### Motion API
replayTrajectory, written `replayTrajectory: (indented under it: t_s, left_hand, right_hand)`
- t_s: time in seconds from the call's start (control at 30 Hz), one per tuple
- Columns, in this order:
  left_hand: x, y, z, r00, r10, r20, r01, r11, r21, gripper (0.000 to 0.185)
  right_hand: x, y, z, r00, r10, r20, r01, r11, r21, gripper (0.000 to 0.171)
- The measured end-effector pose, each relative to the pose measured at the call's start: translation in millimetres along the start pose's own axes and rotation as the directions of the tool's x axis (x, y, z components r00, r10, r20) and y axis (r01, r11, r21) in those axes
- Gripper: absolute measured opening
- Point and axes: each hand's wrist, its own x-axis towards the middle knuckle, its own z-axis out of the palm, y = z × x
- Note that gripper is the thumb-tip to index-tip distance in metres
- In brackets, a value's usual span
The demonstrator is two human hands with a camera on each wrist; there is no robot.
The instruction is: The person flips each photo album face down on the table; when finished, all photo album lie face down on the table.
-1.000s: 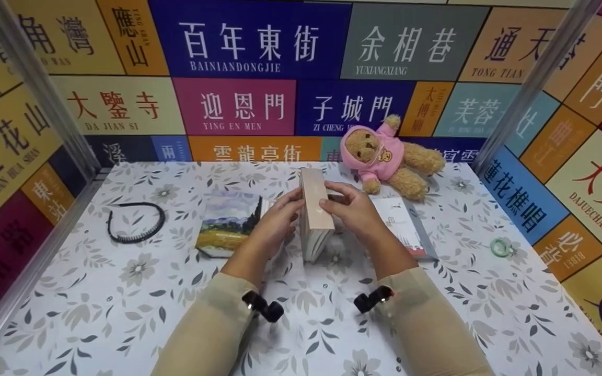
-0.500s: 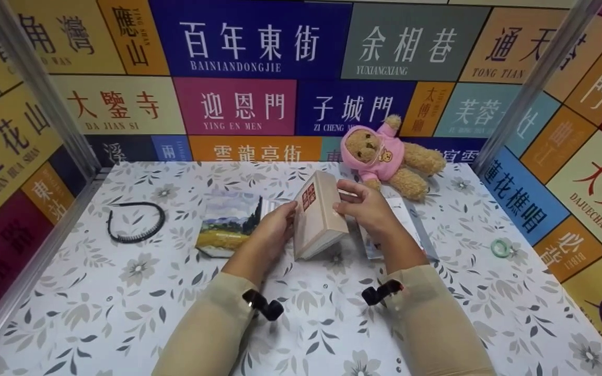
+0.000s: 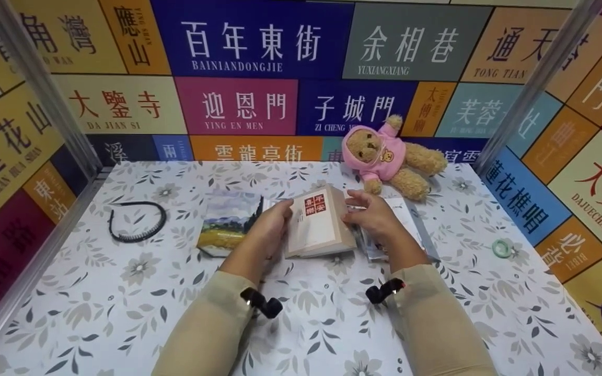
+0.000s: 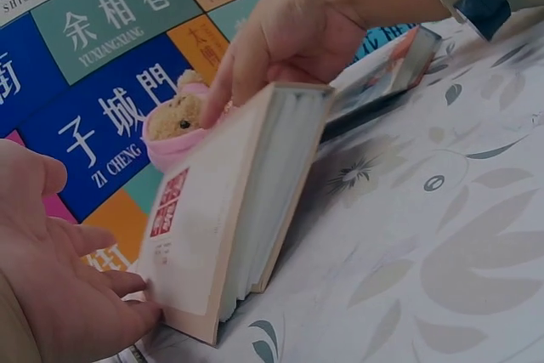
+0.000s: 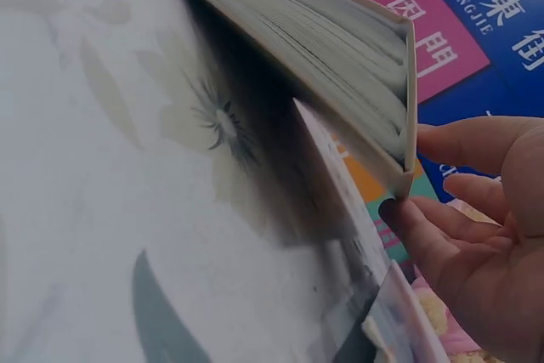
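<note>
the book [image 3: 309, 224] is leaning between the two hands at the middle of the table [image 3: 280, 313], its spine [image 3: 344, 219] sitting up on the right and its front cover facing up and to the left. its low edge is resting on the table or hanging just above it; the contact is not showing clearly.

the left hand [image 3: 269, 230] is lying loosely spread, its fingertips touching the cover's low edge without curling round it. the right hand [image 3: 377, 219] is resting its thumb on the spine, the other fingers standing relaxed and apart, steadying more than gripping.

the pages are hanging slightly away from the covers, so the step in hand is probably calling for even, gentle support: the left fingertips bracing the low edge against sliding, the right thumb governing the tilt at the spine. tilting slowly should help the leaves settle without creasing, and the left fingers should be clearing the underside before any weight is bearing on them.

the grey book [image 3: 403, 224] is lying just beside the right hand, so moving that wrist sparingly seems wise.
</note>
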Motion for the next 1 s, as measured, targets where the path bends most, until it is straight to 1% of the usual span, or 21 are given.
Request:
replayTrajectory:
  t_s: [0.07, 0.2, 0.3, 0.4, 0.5, 0.73, 0.93, 1.0]
  left_hand:
    - [0.5, 1.2, -0.7, 1.000, 0.017, 0.004, -0.017, 1.000, 0.001, 0.077]
    - [1.6, 2.9, -2.8, 0.998, 0.058, -0.002, -0.058, 0.998, -0.038, 0.074]
    - [2.1, 3.6, -3.9, 0.997, 0.071, -0.007, -0.072, 0.996, -0.049, 0.074]
    - [1.6, 4.2, -4.0, 0.998, 0.070, -0.004, -0.070, 0.996, -0.047, 0.074]
    - [1.2, 4.6, -4.1, 0.998, 0.070, 0.006, -0.069, 0.996, -0.048, 0.074]
    - [2.4, 6.3, -7.0, 0.999, 0.048, -0.009, -0.049, 0.998, -0.048, 0.074]
    - [2.8, 7.4, -9.4, 0.999, 0.047, 0.003, -0.047, 0.998, -0.034, 0.073]
    - [2.9, 8.1, -10.8, 0.999, 0.042, -0.010, -0.043, 0.999, -0.025, 0.072]
  right_hand:
    - [0.7, 3.5, 0.2, 1.000, 0.008, -0.012, -0.009, 1.000, -0.027, 0.082]
    - [1.0, 6.2, 2.8, 0.999, 0.025, -0.036, -0.028, 0.996, -0.080, 0.085]
    - [0.3, 5.0, 6.0, 0.999, 0.033, -0.039, -0.038, 0.990, -0.138, 0.084]
    - [-1.3, 2.6, 8.6, 0.999, 0.029, -0.033, -0.035, 0.982, -0.185, 0.083]
    - [-3.3, 0.5, 10.0, 0.999, 0.018, -0.027, -0.023, 0.981, -0.192, 0.081]
    - [-5.0, -1.8, 11.0, 1.000, -0.014, -0.022, 0.009, 0.973, -0.230, 0.074]
    - [-3.1, -0.7, 13.8, 0.999, -0.042, -0.032, 0.034, 0.975, -0.221, 0.071]
    - [-2.9, -1.4, 15.9, 0.998, -0.045, -0.042, 0.036, 0.978, -0.206, 0.068]
